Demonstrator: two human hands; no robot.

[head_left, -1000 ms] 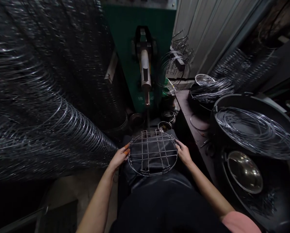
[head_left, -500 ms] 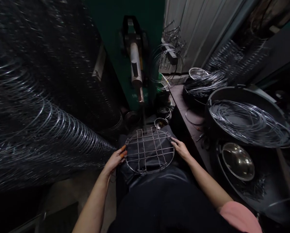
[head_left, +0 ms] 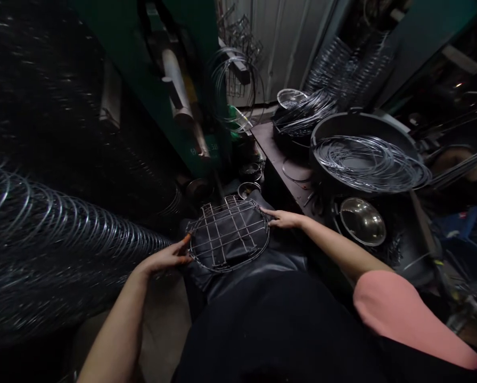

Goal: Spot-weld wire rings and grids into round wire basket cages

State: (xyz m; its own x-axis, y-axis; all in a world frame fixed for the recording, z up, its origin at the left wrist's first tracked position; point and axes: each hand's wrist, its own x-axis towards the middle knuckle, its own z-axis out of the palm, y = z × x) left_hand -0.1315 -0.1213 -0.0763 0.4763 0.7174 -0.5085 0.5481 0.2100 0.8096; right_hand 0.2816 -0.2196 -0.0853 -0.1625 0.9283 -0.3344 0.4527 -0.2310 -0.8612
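Evidently, rack [head_left: 229, 234] over lap [head_left: 278, 259], rod [head_left: 199, 139] beyond it, left hand [head_left: 162, 259] and right hand [head_left: 286, 219] pinching its opposite sides between fingers [head_left: 186, 239], best steadied with light, even pressure so no wire twists.

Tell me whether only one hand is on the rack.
No, the left hand holds one side of the rack and the right hand holds the opposite side.
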